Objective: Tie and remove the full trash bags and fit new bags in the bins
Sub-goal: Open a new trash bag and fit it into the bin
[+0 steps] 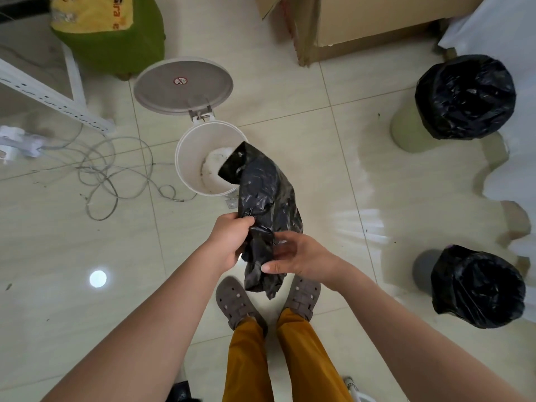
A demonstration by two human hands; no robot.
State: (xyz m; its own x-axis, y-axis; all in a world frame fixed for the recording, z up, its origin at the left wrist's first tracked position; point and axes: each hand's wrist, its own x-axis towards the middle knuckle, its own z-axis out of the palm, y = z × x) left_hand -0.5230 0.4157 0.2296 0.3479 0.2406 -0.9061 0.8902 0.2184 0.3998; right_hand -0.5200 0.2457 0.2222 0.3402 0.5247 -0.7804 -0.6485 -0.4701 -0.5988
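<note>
A fresh black bag (266, 216) is being worked open above the unlined white pedal bin (203, 161), gripped by the curled left hand (229, 242) and pinched loosely by the right hand (295, 256), so its mouth must next be found and spread over the rim.

The black bag (266, 204) is thin crinkly plastic with a bit of sheen. The white pedal bin (191, 158) and its lid (182, 85) look like smooth matt plastic, hinge looks metal. Floor tiles (87, 256) are super glossy, reflecting light. Cardboard box (362, 21) is matt brown paperboard. The two lined bins (464, 97) (478, 285) wear the same shiny wrinkled plastic. Shoes (237, 303) look rubbery matt.
</note>
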